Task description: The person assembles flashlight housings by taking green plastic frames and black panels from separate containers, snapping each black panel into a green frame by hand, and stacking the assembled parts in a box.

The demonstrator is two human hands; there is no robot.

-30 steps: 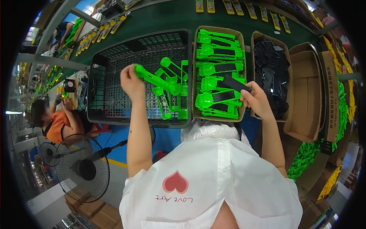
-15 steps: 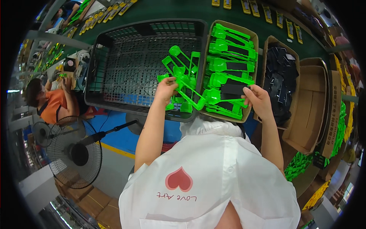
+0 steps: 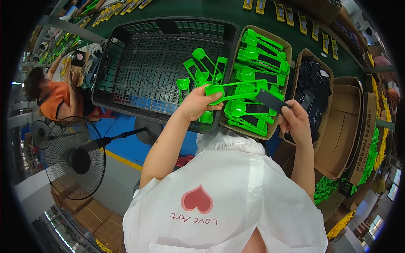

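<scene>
My left hand (image 3: 200,103) is closed on the rounded end of a green plastic frame (image 3: 215,92), whose long open arms point right over the cardboard box. Between the thumb and fingers of my right hand (image 3: 295,119) is a flat black plate (image 3: 271,100), tilted, its far end close to the frame's narrow end. I cannot tell whether the two touch. Below them, the cardboard box (image 3: 289,50) holds several green frames with black plates in them. A few more green frames (image 3: 204,59) lie in the right part of the black plastic crate (image 3: 101,84).
Right of my right hand stands a box of loose black plates (image 3: 311,80), then a cardboard carton (image 3: 337,126). Yellow-edged packs (image 3: 289,16) line the green table's far side. To the left are a standing fan (image 3: 78,160) and a person in orange (image 3: 59,101).
My left hand has moved right, bringing a green frame from the crate toward the box. My right hand has lifted a black plate, now tilted near the frame's narrow end.
</scene>
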